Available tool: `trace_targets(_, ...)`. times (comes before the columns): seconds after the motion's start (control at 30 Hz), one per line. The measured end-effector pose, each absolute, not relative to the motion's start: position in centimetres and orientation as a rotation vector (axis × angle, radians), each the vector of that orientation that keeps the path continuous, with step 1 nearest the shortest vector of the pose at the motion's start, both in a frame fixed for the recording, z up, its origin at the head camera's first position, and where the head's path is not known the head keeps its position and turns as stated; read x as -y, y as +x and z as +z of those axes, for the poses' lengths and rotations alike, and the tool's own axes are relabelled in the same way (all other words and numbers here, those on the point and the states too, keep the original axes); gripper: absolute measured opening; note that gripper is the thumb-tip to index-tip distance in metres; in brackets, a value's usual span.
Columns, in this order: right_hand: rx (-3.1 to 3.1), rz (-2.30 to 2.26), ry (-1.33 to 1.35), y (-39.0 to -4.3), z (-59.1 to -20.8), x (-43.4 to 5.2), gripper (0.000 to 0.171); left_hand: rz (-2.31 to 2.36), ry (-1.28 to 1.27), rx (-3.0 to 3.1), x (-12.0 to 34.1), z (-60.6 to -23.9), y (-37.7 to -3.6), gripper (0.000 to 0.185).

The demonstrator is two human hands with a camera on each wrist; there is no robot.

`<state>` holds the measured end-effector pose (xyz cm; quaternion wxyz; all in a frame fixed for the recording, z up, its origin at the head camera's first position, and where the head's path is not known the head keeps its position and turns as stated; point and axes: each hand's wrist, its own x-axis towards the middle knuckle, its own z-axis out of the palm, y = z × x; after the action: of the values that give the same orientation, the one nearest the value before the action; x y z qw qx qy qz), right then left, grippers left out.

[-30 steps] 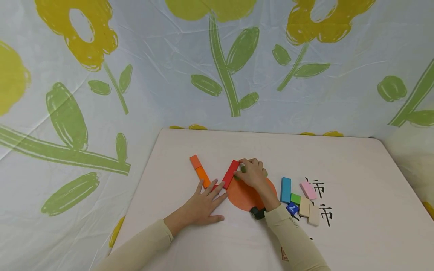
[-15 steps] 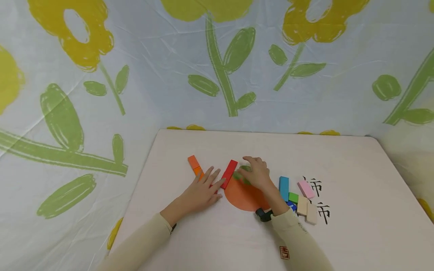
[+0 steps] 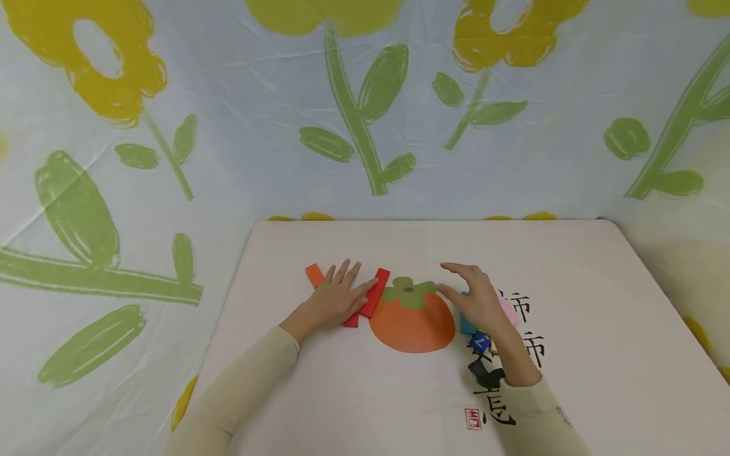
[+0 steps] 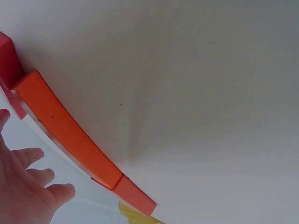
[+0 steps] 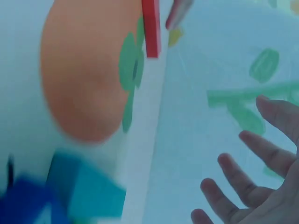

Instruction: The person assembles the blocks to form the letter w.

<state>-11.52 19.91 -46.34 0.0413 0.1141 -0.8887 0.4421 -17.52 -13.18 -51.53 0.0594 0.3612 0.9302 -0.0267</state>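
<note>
My left hand [image 3: 331,299] lies spread over a zigzag of blocks, its fingers straight. An orange block [image 3: 313,274] pokes out on its far left and a long red block [image 3: 375,293] on its right, near the fingertips. Below that, a smaller red block [image 3: 352,321] shows partly. The left wrist view has a long orange block [image 4: 70,130] meeting a shorter orange one [image 4: 135,195]. My right hand [image 3: 481,303] hovers with loosely bent fingers, holding nothing. Under and beside it are a teal block [image 3: 467,322], a dark blue block [image 3: 480,342] and a pink block [image 3: 509,310], partly hidden.
A printed orange persimmon [image 3: 413,326] lies flat on the pale table [image 3: 353,405] between the hands. Black brush characters [image 3: 518,307] and a red seal print [image 3: 473,418] mark the right side. A flower-patterned cloth [image 3: 228,158] rises behind the table.
My right hand has left the long red block and moved right to the loose blocks, uncovering the persimmon print. My left hand has slid farther over the orange blocks. The head view has shifted slightly.
</note>
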Motion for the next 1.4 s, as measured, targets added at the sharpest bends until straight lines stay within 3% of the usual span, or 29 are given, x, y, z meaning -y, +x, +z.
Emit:
trace_targets(0.53,2.756,1.311,0.266,-8.5,-47.4,-27.5,0.047,-0.14,1.056,-2.736,12.7,-51.2,-17.5,0.059)
trace_targets(0.87,2.879,1.325,0.309,-8.4,-48.6,-32.4,0.044,-0.131,1.075,-2.724,12.8,-51.4,-17.7,0.06)
trace_targets(1.4,3.057,1.366,0.311,-9.2,-49.9,-34.7,0.052,-0.143,1.064,-2.715,12.9,-51.6,-17.9,0.06)
